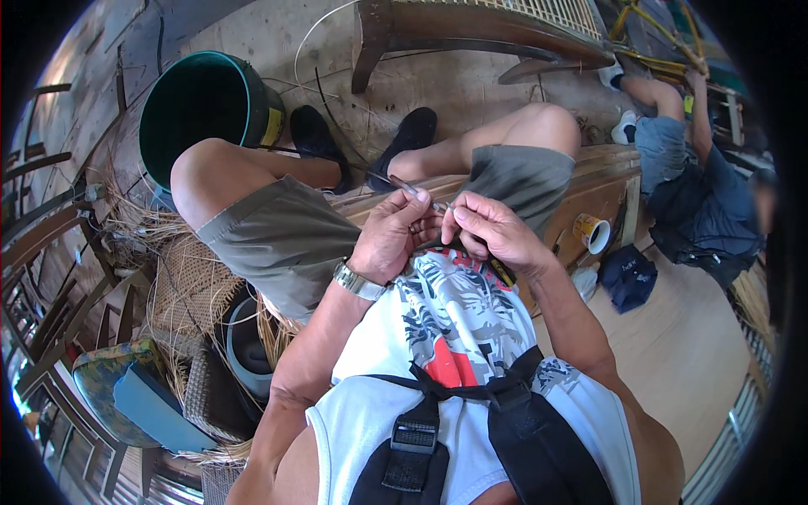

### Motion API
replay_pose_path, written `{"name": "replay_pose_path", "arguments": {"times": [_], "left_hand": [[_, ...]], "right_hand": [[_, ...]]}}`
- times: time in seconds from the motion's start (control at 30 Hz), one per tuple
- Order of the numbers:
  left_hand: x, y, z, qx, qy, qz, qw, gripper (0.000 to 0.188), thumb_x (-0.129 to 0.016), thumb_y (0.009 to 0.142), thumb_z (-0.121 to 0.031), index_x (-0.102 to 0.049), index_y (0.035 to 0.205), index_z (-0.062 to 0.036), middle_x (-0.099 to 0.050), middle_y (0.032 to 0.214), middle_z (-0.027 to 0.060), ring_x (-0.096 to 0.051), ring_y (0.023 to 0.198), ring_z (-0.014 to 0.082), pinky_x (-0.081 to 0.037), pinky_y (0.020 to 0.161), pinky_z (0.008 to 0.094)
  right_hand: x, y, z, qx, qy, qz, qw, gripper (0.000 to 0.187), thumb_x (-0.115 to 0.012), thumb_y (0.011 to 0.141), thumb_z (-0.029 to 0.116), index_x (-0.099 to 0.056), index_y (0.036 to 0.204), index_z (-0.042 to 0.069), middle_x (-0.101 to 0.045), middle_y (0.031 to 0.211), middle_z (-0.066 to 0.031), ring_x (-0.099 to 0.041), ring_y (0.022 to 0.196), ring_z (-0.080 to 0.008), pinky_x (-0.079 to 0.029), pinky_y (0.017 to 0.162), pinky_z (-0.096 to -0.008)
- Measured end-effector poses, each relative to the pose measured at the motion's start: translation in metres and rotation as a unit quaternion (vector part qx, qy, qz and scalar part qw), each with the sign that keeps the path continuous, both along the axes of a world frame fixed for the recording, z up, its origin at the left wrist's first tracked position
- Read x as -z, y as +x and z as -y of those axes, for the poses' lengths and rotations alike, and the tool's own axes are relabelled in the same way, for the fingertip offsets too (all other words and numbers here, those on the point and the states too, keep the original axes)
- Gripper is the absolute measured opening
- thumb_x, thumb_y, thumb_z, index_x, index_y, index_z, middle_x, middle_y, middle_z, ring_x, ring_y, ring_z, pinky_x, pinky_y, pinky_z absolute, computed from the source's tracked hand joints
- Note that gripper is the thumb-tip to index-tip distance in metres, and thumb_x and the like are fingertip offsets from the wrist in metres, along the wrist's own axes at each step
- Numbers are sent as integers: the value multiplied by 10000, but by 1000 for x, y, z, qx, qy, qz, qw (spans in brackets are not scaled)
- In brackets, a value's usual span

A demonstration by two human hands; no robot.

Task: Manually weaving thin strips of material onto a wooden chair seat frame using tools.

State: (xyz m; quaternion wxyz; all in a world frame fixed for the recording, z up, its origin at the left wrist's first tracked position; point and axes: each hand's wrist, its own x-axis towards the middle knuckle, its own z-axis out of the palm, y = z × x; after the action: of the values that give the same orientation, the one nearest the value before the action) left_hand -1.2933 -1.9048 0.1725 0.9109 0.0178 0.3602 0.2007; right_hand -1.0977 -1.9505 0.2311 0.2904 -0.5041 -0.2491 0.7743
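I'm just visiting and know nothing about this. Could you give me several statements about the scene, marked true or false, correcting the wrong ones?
1. The left hand has a metal watch at its wrist. True.
2. The right hand rests on a knee. False: the right hand is close to the left, both at a slim item.
3. The big green bucket is on the right. False: the bucket is on the left.
4. Another person is at the right. True.
5. The camera wearer's shoes are bright red. False: the shoes are black.
6. Black straps lie over a white top. True.
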Motion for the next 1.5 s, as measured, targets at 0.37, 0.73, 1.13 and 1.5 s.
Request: {"name": "replay_pose_path", "arguments": {"times": [0.37,0.73,1.13,1.5], "left_hand": [[8,1,1,13,-12,-61,998,181,-643,971,-239,-562,978,-78,-690,898,69,-694,837,151,-565,730,261],[10,2,3,8,-6,-60,998,167,-647,967,-218,-575,977,-67,-694,896,72,-701,842,160,-569,730,258],[13,3,6,0,3,-76,997,167,-655,961,-196,-581,969,-48,-691,888,79,-697,831,162,-565,731,259],[15,5,10,-3,6,-73,997,137,-638,969,-162,-577,965,-39,-694,901,96,-693,823,165,-574,746,264]], "right_hand": [[6,3,-2,-62,-8,144,988,137,-526,1021,177,-458,1019,59,-638,787,-51,-417,533,-21,-333,468,-196],[13,7,-5,-43,-76,91,992,162,-564,1002,181,-501,1047,39,-633,740,-32,-385,508,-12,-298,452,-194],[15,6,-3,-50,-96,113,988,142,-575,994,180,-547,1007,42,-605,682,-5,-395,493,-16,-298,441,-196],[19,7,-1,-42,-119,87,988,166,-564,1007,208,-533,983,47,-582,670,-13,-370,470,-19,-279,417,-188]]}}
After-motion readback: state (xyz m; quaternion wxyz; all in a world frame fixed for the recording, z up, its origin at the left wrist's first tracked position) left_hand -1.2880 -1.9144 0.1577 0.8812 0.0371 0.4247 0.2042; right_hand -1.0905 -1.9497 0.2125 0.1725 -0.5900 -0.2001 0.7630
